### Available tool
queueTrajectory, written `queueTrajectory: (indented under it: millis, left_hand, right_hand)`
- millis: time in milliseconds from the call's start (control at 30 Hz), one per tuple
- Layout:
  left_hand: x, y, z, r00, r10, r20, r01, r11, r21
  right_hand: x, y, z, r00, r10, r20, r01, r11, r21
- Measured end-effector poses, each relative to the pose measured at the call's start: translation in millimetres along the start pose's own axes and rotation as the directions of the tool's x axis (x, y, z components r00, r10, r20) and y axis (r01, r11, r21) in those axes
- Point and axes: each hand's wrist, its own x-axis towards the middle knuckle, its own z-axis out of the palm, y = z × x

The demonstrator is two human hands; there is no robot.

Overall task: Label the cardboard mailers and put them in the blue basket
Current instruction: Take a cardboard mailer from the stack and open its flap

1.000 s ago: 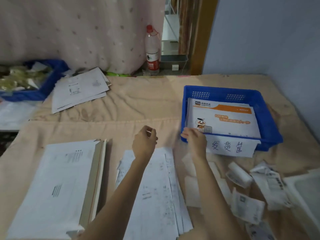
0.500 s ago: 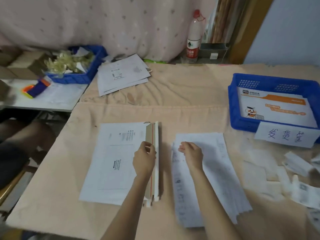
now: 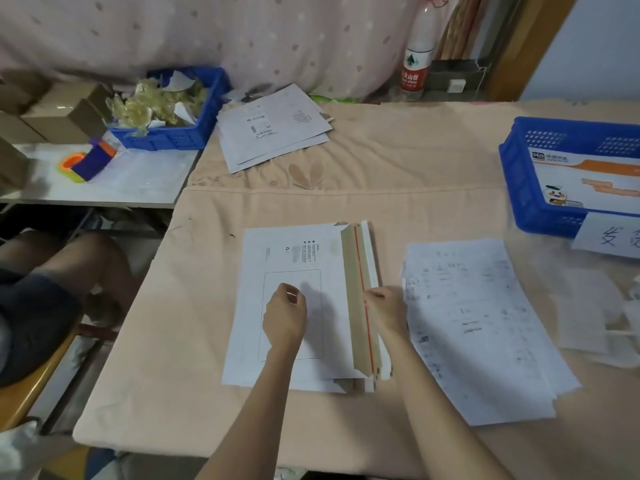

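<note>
A stack of white cardboard mailers point(image 3: 294, 258) lies in the middle of the cloth-covered table, its brown flaps with a red strip point(image 3: 356, 265) standing open along the right side. My left hand point(image 3: 284, 315) hovers over the top mailer's printed frame with its fingers curled, holding nothing I can see. My right hand point(image 3: 386, 311) pinches the flap edge at the red strip. Sheets of labels point(image 3: 478, 323) lie just right of the stack. The blue basket point(image 3: 519, 188) stands at the right edge with an orange-printed mailer point(image 3: 588, 181) inside.
A loose pile of mailers point(image 3: 273, 129) lies at the back. A second blue basket point(image 3: 166, 136) of plastic scraps, brown boxes point(image 3: 59, 116) and a tape dispenser point(image 3: 86, 162) sit back left. A bottle point(image 3: 417, 53) stands behind. Paper scraps point(image 3: 588, 317) lie right.
My view swung left from the blue basket to the mailer stack. My left hand moved from the flap edge onto the top mailer. My right hand moved from the label sheets to the flap.
</note>
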Motion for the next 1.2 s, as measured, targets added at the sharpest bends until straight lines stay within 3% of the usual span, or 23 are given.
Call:
queueTrajectory:
  millis: [200, 533, 733, 867, 967, 1200]
  left_hand:
    - [-2, -29, 4, 0.997, 0.04, 0.063, -0.047, 0.994, 0.1]
    - [2, -21, 14, 0.999, 0.041, 0.034, -0.047, 0.983, 0.18]
    - [-3, 8, 26, 0.982, 0.188, 0.019, -0.188, 0.975, 0.116]
    - [-11, 28, 36, 0.954, 0.218, 0.207, -0.242, 0.965, 0.1]
    - [-10, 35, 43, 0.943, 0.208, 0.261, -0.251, 0.958, 0.141]
    - [-9, 42, 40, 0.945, 0.268, 0.186, -0.27, 0.963, -0.015]
  right_hand:
    - [4, 11, 14, 0.981, 0.002, -0.194, -0.062, 0.951, -0.302]
    - [1, -2, 6, 0.982, -0.026, -0.186, -0.01, 0.982, -0.188]
    - [0, -7, -2, 0.974, -0.149, -0.173, 0.12, 0.979, -0.167]
    - [8, -11, -6, 0.996, -0.014, -0.085, 0.028, 0.987, 0.161]
    - [13, -15, -15, 0.999, 0.042, -0.02, -0.032, 0.936, 0.35]
    - [17, -12, -25, 0.996, 0.088, -0.031, -0.068, 0.908, 0.414]
